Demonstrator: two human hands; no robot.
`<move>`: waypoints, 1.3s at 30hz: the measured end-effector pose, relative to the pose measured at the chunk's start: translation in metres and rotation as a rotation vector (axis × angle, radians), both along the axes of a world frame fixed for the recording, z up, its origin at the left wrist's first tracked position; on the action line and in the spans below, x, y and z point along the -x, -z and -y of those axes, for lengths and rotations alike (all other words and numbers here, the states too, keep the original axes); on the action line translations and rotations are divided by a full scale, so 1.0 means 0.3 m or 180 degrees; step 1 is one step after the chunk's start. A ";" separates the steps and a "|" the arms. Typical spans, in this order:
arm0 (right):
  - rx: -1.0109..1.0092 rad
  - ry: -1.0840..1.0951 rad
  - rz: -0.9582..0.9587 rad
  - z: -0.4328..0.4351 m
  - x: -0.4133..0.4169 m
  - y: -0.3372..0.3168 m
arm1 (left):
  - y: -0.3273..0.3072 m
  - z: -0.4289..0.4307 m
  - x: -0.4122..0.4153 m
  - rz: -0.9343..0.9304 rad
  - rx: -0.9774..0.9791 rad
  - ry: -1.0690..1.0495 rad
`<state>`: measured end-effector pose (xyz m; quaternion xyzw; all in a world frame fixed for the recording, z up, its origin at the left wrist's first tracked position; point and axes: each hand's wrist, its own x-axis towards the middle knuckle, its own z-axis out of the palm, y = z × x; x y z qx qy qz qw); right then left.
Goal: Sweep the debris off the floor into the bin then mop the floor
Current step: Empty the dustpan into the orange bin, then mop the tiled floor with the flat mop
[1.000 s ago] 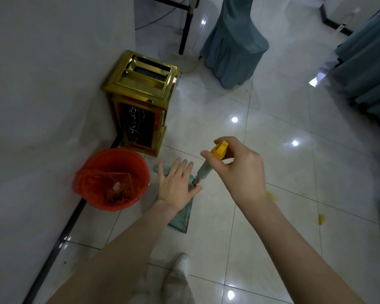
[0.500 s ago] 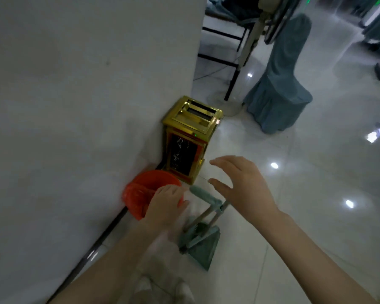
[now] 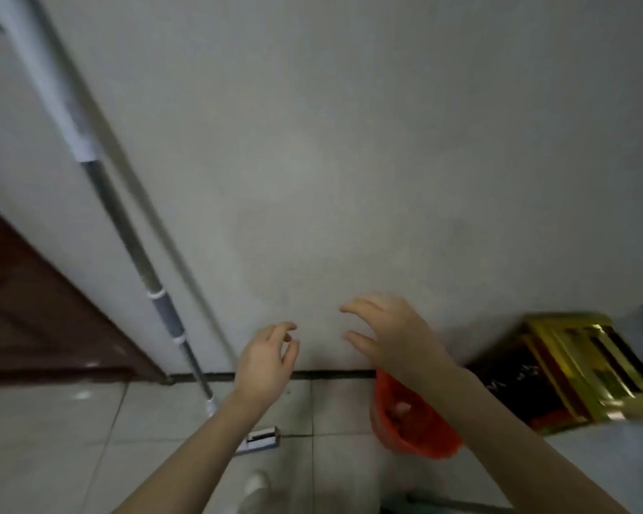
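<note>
My view has swung off the tiled floor (image 3: 52,439) onto the white wall (image 3: 349,142). Both hands are empty now. My left hand (image 3: 266,359) and right hand (image 3: 390,335) hover with fingers loosely curled, the right above the round orange plastic bin (image 3: 412,428). Left of the bin, a grey metal-poled mop (image 3: 127,231) leans on the wall. Right of it sits a gold metal box (image 3: 579,365).

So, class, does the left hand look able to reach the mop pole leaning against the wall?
Probably yes. The left hand holds nothing, and the mop pole leans on the wall just to its left, with nothing visible between them.
</note>
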<state>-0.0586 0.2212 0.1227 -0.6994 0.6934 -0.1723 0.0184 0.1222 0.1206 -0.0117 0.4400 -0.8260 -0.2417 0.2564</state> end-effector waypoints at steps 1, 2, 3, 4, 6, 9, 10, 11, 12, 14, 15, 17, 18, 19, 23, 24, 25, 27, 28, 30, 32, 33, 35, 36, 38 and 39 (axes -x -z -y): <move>-0.0045 -0.0260 -0.0005 0.070 -0.046 -0.004 | -0.006 0.023 -0.064 -0.0013 0.0005 -0.0217; -0.0090 -0.0498 -0.0035 0.138 -0.092 -0.009 | -0.011 0.046 -0.124 -0.0033 0.0006 -0.0414; -0.0112 -0.0700 -0.0078 0.201 -0.140 -0.014 | -0.014 0.070 -0.182 -0.0068 0.0007 -0.0597; -0.0093 -0.0881 -0.0116 0.263 -0.186 -0.014 | -0.015 0.094 -0.235 -0.0111 0.0010 -0.0775; -0.0075 -0.1263 -0.0200 0.384 -0.285 -0.016 | -0.015 0.151 -0.329 -0.0213 0.0006 -0.1096; -0.0067 -0.1887 -0.0488 0.555 -0.443 -0.026 | 0.004 0.235 -0.437 -0.0384 -0.0044 -0.1496; -0.0031 -0.2106 -0.0626 0.605 -0.488 -0.030 | 0.015 0.259 -0.462 -0.0397 -0.0085 -0.1614; -0.0014 -0.2312 -0.0778 0.651 -0.530 -0.037 | 0.027 0.281 -0.482 -0.0410 -0.0177 -0.1731; 0.0001 -0.2498 -0.0933 0.696 -0.566 -0.042 | 0.040 0.303 -0.497 -0.0437 -0.0310 -0.1839; 0.0015 -0.2806 -0.1272 0.785 -0.624 -0.048 | 0.067 0.347 -0.508 -0.0504 -0.0611 -0.1994; 0.0009 -0.2932 -0.1446 0.830 -0.647 -0.052 | 0.078 0.371 -0.507 -0.0538 -0.0741 -0.2025; -0.0060 -0.3131 -0.1800 0.921 -0.682 -0.057 | 0.097 0.416 -0.493 -0.0621 -0.0875 -0.2005; -0.0108 -0.3211 -0.1995 0.966 -0.695 -0.058 | 0.105 0.438 -0.482 -0.0654 -0.0891 -0.1986; -0.0140 -0.3292 -0.2190 1.008 -0.706 -0.061 | 0.111 0.460 -0.469 -0.0695 -0.0893 -0.1984; -0.0125 -0.3677 -0.3117 1.130 -0.745 -0.087 | 0.121 0.552 -0.399 -0.0963 -0.0769 -0.2224; -0.0152 -0.3746 -0.3416 1.148 -0.753 -0.090 | 0.123 0.573 -0.381 -0.0989 -0.0746 -0.2332; -0.0190 -0.3788 -0.3730 1.164 -0.760 -0.088 | 0.127 0.591 -0.365 -0.1003 -0.0712 -0.2462; -0.0235 -0.3824 -0.4231 1.185 -0.770 -0.071 | 0.140 0.612 -0.333 -0.1064 -0.0681 -0.2671; -0.0203 -0.3860 -0.4383 1.194 -0.774 -0.061 | 0.148 0.611 -0.317 -0.1142 -0.0705 -0.2734; -0.0082 -0.3978 -0.4504 1.212 -0.788 -0.053 | 0.160 0.602 -0.297 -0.1261 -0.0762 -0.2869; -0.0012 -0.4088 -0.4501 1.227 -0.810 -0.063 | 0.161 0.589 -0.297 -0.1192 -0.0827 -0.2984; 0.0038 -0.4168 -0.4475 1.232 -0.824 -0.071 | 0.158 0.585 -0.307 -0.1125 -0.0868 -0.3020; 0.0152 -0.4360 -0.4453 1.229 -0.851 -0.081 | 0.146 0.573 -0.340 -0.0984 -0.0912 -0.3053; 0.0193 -0.4416 -0.4445 1.219 -0.865 -0.087 | 0.138 0.564 -0.357 -0.0919 -0.0909 -0.3056; 0.0293 -0.4466 -0.4416 1.196 -0.897 -0.097 | 0.119 0.538 -0.389 -0.0839 -0.0896 -0.3057; 0.0368 -0.4521 -0.4389 1.185 -0.916 -0.101 | 0.108 0.523 -0.406 -0.0825 -0.0890 -0.3067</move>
